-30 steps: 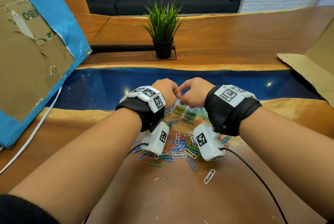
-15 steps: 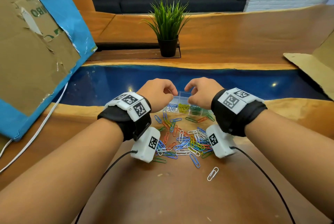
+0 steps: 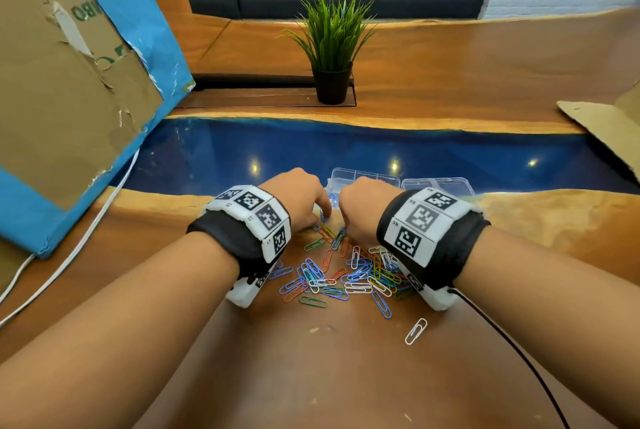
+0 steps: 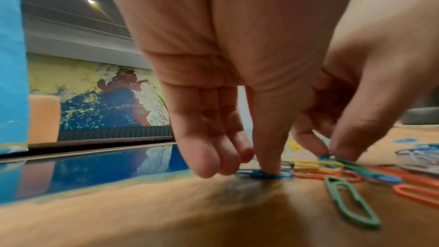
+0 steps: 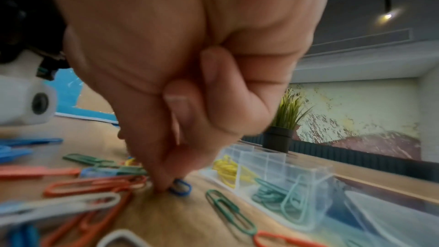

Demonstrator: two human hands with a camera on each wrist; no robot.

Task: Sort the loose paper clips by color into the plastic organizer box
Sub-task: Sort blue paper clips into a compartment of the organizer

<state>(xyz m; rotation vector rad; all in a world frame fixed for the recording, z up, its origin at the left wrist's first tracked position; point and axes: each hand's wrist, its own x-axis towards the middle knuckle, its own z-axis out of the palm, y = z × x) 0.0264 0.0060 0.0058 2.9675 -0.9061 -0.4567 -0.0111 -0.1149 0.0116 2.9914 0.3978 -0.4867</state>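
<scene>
The clear plastic organizer box [image 3: 363,175] lies past the pile of loose colored paper clips [image 3: 356,276]. In the right wrist view its compartments hold yellow clips [image 5: 228,170] and green clips [image 5: 275,194]. Both hands are down at the pile's far edge, close together. One fingertip of my left hand [image 3: 322,217] presses a blue clip [image 4: 263,174] flat on the wood, and the other fingers hang relaxed beside it. My right hand [image 3: 346,222] pinches another blue clip [image 5: 180,187] between thumb and finger, with the remaining fingers curled in.
The box's open lid [image 3: 440,183] lies to its right on the blue resin strip [image 3: 346,148]. A single white clip [image 3: 415,331] lies nearer me. A potted plant [image 3: 330,82] stands behind; cardboard [image 3: 69,82] leans at the left, with a white cable [image 3: 69,262] below it.
Both hands dropped from over the organizer box to the table just in front of it. Their fingertips now touch blue clips at the pile's far edge.
</scene>
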